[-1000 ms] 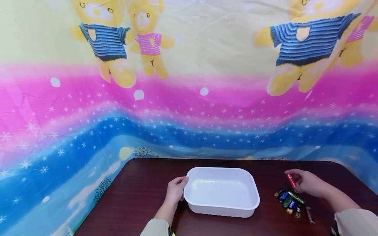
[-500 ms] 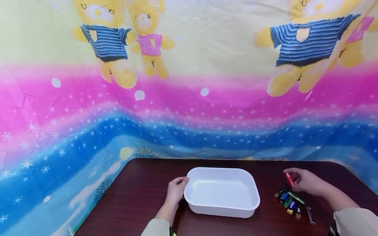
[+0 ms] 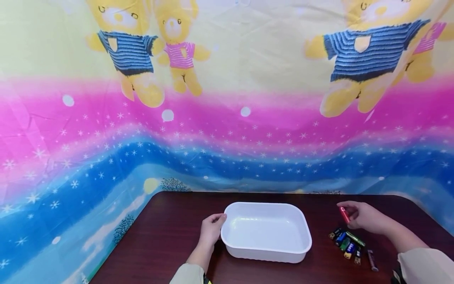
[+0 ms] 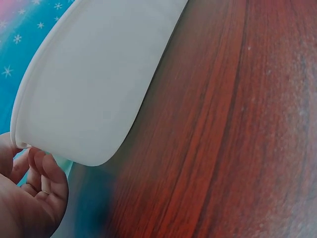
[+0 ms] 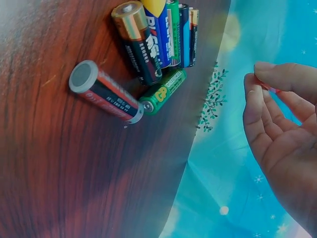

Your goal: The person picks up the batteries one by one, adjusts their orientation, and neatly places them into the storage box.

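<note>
From the head we looked forward and down, well back, patterned cloth point(image 3: 227, 98) at twelve o'clock, white tray point(image 3: 264, 255) at five! Onto the left wrist: we sat close, facing the white tray's outer wall at ten, left hand point(image 4: 37, 196) at eight. Over at the right wrist we peered, near too, at batteries point(image 5: 143, 64) at twelve, right hand point(image 5: 290, 134) at three. Head and left wrist shared the white tray; head and right wrist, the batteries; all three caught the tabletop point(image 3: 170, 236).
</note>
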`<state>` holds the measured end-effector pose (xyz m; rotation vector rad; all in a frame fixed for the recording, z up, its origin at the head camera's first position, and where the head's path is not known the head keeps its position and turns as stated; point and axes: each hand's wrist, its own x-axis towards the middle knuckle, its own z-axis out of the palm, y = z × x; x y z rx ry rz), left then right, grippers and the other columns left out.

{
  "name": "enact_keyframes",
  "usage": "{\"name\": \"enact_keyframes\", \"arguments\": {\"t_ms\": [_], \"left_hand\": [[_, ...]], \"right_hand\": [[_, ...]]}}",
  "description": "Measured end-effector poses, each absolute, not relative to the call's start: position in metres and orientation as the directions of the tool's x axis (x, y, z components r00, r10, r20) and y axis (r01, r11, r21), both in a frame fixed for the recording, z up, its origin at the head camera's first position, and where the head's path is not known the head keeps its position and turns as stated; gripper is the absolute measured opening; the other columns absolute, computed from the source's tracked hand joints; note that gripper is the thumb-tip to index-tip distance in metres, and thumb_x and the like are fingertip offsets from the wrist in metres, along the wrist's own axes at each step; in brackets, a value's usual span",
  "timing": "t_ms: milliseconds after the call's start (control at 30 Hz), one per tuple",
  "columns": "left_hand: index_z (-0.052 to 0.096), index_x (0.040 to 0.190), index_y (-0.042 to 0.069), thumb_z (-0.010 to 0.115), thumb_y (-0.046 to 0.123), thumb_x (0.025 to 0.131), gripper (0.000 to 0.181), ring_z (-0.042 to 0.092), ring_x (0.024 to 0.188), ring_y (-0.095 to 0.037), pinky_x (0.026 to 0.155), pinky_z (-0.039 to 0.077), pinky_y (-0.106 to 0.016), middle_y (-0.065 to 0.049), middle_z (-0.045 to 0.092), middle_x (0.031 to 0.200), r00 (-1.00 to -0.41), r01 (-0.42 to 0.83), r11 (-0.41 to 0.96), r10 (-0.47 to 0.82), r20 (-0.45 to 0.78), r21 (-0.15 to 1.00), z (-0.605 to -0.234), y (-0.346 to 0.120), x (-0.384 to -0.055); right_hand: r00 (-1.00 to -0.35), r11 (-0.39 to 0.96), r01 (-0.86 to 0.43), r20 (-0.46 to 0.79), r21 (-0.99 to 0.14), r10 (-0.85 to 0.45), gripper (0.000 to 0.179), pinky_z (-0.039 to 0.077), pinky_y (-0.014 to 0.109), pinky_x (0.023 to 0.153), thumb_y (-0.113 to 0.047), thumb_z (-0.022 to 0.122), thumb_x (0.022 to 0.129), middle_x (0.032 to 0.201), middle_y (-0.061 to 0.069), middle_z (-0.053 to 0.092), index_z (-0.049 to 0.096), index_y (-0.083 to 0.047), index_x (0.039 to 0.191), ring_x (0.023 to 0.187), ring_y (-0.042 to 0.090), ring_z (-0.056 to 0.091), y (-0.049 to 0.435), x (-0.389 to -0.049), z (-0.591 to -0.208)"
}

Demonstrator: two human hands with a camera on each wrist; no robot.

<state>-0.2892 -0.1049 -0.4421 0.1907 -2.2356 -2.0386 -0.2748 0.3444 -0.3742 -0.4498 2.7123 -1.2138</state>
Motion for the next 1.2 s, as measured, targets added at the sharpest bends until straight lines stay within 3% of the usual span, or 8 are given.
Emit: {"name": "enact_keyframes", "arguments": {"t_ms": [367,833,1200], "left_hand": [[0.064,0.107,-0.005,0.062,0.023,0.089,0.033,0.060,0.070,-0.014,0.060,0.053,-0.032,-0.008,0.063,0.083,-0.986,-0.013,0.095,-0.167,0.003,0.995,-0.441,-0.105,-0.287],[0.065,0.105,-0.004,0.062,0.022,0.089,0.031,0.060,0.071,-0.014,0.062,0.053,-0.031,-0.009,0.063,0.084,-0.983,-0.027,0.106,-0.182,-0.007,0.994,-0.442,-0.104,-0.291],[0.065,0.104,-0.005,0.063,0.020,0.089,0.030,0.060,0.070,-0.014,0.062,0.052,-0.031,-0.008,0.063,0.082,-0.982,-0.012,0.108,-0.188,0.009,0.994,-0.443,-0.103,-0.293]], "right_hand": [[-0.944,0.626,-0.233,0.020,-0.744,-0.328,0.062,0.052,0.032,0.060,0.006,0.067,0.071,0.099,0.020,0.054,0.038,0.017,0.125,0.079,0.025,0.057,0.336,-0.279,-0.371],[-0.914,0.513,-0.259,0.036,-0.818,-0.405,0.061,0.052,0.035,0.061,0.009,0.066,0.067,0.096,0.017,0.051,0.035,0.011,0.120,0.075,0.026,0.053,0.331,-0.281,-0.371],[-0.927,0.497,-0.238,0.041,-0.835,-0.374,0.066,0.053,0.038,0.064,0.008,0.067,0.070,0.096,0.018,0.050,0.033,0.013,0.126,0.076,0.025,0.054,0.318,-0.283,-0.367]]}}
